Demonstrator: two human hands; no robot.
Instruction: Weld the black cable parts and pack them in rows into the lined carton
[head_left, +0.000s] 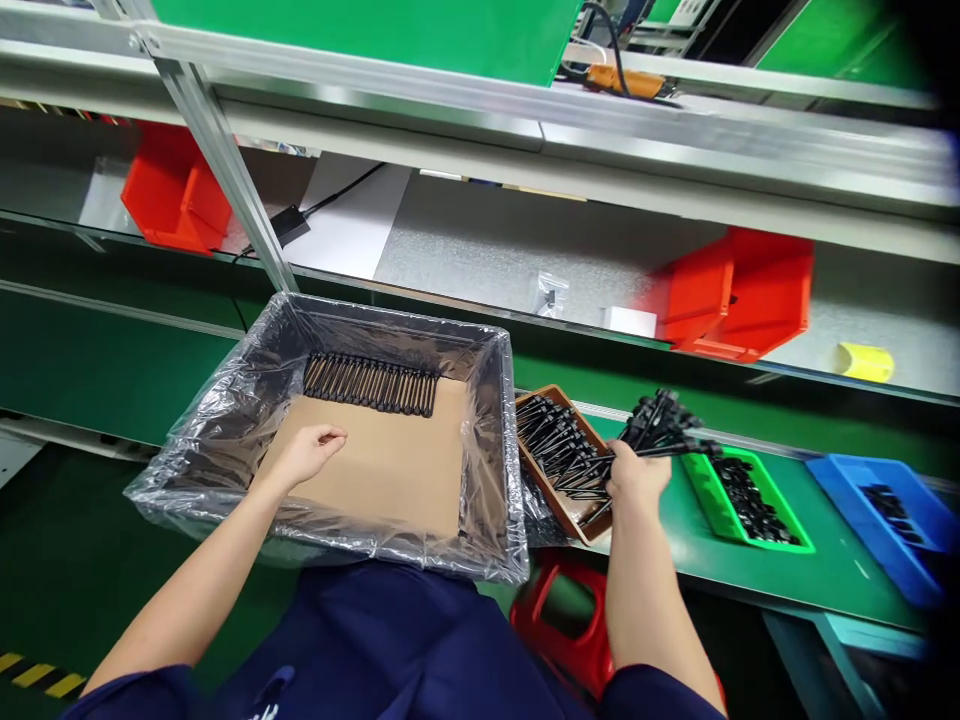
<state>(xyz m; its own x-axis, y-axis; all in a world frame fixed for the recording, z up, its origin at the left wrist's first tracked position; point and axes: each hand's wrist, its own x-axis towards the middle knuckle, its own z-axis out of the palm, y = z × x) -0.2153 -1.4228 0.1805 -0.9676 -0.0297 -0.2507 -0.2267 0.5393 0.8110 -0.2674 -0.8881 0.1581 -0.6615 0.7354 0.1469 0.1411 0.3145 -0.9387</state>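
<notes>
Over the cardboard sheet [397,465] in the plastic-lined bin, my left hand [309,455] has its fingers curled together, and nothing shows in them. A neat row of short black cables [371,385] lies on the cardboard beyond it. My right hand [637,480] grips a bunch of short black cables [660,425] above the right edge of the brown tray. More loose black cables [559,440] fill much of this brown tray [574,530]. Clear plastic film drapes over the walls of the black bin [517,480].
A green tray [795,543] of small black parts and a blue tray [847,500] with black pieces stand to the right. Red bins [742,290] sit on the shelf behind, under a metal frame [217,160]. A red stool [570,620] is below the bench.
</notes>
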